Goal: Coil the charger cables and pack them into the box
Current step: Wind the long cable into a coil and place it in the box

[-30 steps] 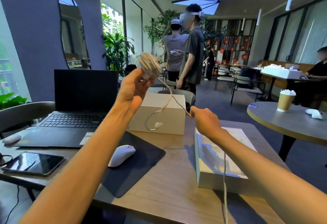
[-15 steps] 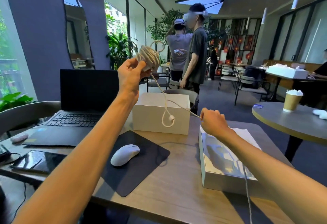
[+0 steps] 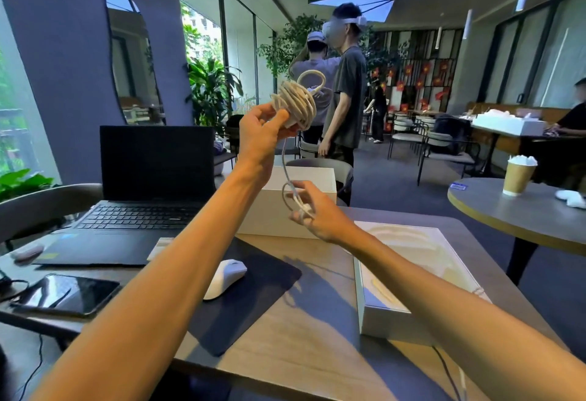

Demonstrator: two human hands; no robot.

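Left hand [image 3: 263, 134]: raised above the table, grip pinching a white charger brick wound round with a thick bundle of coiled cable [image 3: 296, 104]; one loop stands up above the bundle.
Loose cable end [image 3: 293, 196]: hangs from the bundle down to the right hand, curling into a small loop there.
Right hand [image 3: 320, 213]: lower, in front of the white box, fingers partly spread, the grip lightly pinching the loop and its plug end.
White box [image 3: 279, 210]: on the wooden table [image 3: 285, 337], behind both hands, beside the laptop.
Flat box [image 3: 409, 280]: on the table, under the right forearm.
Laptop [image 3: 142, 197]: open, at left.
Mouse [image 3: 226, 277]: on a dark mouse pad [image 3: 253, 305].
Phone [image 3: 66, 294]: near the left table edge.
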